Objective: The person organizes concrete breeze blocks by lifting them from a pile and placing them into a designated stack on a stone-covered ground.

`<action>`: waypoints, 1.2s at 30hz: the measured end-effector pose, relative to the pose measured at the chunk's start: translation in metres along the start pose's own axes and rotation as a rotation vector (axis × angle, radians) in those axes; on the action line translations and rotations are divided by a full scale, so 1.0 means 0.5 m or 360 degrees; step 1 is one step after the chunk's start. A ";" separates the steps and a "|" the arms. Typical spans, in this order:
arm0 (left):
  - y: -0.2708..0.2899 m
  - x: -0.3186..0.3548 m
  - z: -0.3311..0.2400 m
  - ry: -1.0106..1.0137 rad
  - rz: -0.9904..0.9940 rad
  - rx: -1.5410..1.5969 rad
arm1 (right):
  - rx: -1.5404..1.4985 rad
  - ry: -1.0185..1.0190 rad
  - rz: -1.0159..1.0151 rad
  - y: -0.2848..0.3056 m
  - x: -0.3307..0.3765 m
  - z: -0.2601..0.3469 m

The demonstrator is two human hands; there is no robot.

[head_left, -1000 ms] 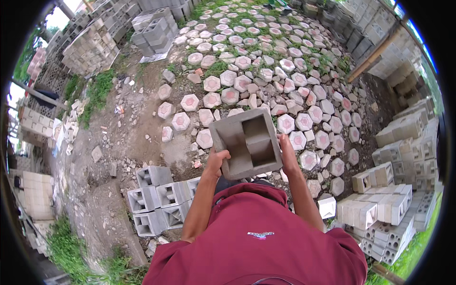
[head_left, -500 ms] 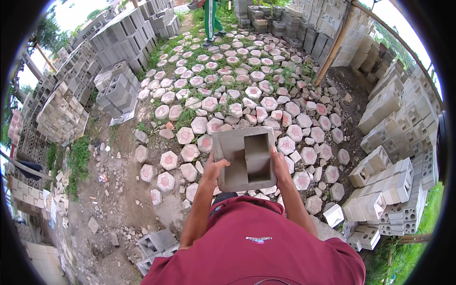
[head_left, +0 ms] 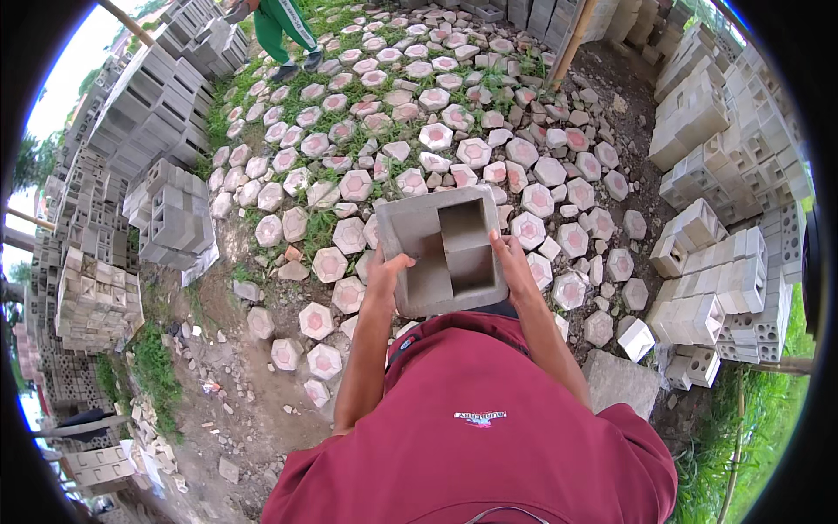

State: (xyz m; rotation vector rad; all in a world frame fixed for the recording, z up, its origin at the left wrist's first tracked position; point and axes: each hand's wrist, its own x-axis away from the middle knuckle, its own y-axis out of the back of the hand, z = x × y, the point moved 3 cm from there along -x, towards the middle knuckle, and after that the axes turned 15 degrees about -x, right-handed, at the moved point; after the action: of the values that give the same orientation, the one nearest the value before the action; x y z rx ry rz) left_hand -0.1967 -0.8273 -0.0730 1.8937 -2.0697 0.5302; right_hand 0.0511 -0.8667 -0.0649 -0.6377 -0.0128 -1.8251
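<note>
A grey concrete block with hollow cells is held in front of my maroon shirt, its open side facing up toward me. My left hand grips its left wall, the thumb hooked over the rim. On the opposite wall my right hand is closed, with the thumb along the edge. The fingers of both hands are partly hidden beneath and behind the block. Below it lie hexagonal pavers with pinkish centres, set loosely in the ground.
Stacks of grey blocks stand at left, and more pale hollow blocks line the right. A wooden post rises at the far right. Someone in green trousers is at the far left. Rubble and dirt cover the near left ground.
The view has shifted, so the stacks and pavers sit differently in it. The block stays in both my hands. The person in green trousers now has the legs wider apart.
</note>
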 end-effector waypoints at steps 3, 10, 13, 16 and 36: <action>-0.002 -0.091 -0.020 0.0070 0.0001 0.0030 | 0.0034 -0.0021 -0.0040 -0.018 -0.084 0.025; -0.082 -0.345 -0.151 0.0139 -0.0032 0.0120 | -0.0067 -0.0089 0.0091 -0.036 -0.383 0.130; -0.104 -0.453 -0.216 0.0145 -0.0018 0.0096 | -0.0035 -0.0175 0.0139 -0.060 -0.487 0.220; -0.171 -0.549 -0.331 0.0090 -0.0030 0.0139 | 0.0032 -0.0147 0.0187 -0.070 -0.589 0.329; -0.183 -1.227 -0.659 -0.0069 -0.0116 0.0119 | 0.0187 -0.0136 0.0407 -0.266 -1.269 0.625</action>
State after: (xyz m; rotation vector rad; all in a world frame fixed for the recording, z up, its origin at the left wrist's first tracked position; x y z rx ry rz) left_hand -0.0579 -0.1396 -0.0460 2.0313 -2.0254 0.5613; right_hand 0.1947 -0.1625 -0.0299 -0.6047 -0.0908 -1.5383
